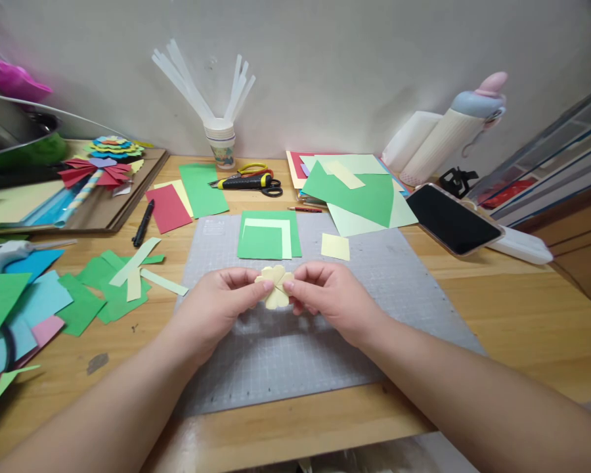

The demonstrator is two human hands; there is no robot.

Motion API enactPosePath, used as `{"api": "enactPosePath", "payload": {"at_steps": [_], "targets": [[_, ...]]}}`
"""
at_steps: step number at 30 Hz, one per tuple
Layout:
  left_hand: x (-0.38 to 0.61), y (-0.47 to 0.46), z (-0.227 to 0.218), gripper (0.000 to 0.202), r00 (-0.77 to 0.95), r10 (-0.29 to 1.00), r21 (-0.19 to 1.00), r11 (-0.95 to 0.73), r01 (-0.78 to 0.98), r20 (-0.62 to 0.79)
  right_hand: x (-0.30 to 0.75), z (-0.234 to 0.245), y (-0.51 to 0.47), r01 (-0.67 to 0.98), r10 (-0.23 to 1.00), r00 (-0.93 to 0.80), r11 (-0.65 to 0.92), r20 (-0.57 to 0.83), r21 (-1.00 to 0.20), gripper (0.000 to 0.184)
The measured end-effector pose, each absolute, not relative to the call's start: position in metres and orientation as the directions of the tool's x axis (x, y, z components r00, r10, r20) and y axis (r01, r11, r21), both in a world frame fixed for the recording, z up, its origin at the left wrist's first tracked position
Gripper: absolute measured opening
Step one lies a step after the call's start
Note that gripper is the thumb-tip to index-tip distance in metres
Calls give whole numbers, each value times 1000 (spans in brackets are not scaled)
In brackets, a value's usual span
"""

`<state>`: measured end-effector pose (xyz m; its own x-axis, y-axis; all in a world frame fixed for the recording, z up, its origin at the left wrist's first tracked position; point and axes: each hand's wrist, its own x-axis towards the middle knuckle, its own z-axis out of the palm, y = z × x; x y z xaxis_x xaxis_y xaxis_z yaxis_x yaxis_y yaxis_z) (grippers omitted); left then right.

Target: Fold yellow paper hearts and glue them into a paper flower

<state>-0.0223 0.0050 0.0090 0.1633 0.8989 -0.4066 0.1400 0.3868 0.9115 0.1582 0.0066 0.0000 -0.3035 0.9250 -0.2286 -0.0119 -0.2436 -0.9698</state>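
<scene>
A small pale-yellow paper flower (276,287) with rounded petals is held over the grey cutting mat (276,355). My left hand (221,305) pinches its left side with thumb and fingers closed. My right hand (329,299) pinches its right side the same way. Both hands hover just above the mat's middle. Behind them on the mat lie a green paper piece with a pale L-shaped strip (268,234) and a small yellow square (335,246).
Green, blue and pink paper scraps (93,295) lie at left. Scissors and a cutter (251,182) rest behind the mat, near a cup of glue sticks (220,141). A phone (450,219) and green sheets (359,194) sit at right. A black pen (143,223) lies beside red paper.
</scene>
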Motion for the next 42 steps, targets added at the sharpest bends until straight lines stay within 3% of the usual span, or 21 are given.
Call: {"api": "enactPosePath", "payload": {"at_steps": [8,15,24,33,42], "targets": [[-21,5,10,26,171,901,916,385,115,-400,158,1,6,-3,914,-327,-253,-239,-967,23],[-21,3,9,27,288,874,920,361,153,-390,158,1,6,42,874,-408,-271,-264,-962,25],[-21,5,14,27,214,905,929,351,118,-368,158,0,7,-61,906,-355,-266,-228,-962,27],[-23,5,10,26,217,913,938,332,103,-347,160,0,8,56,872,-375,-316,-313,-947,28],[-20,4,12,28,246,916,949,306,80,-316,156,0,5,-76,896,-309,-358,-319,-931,25]]}}
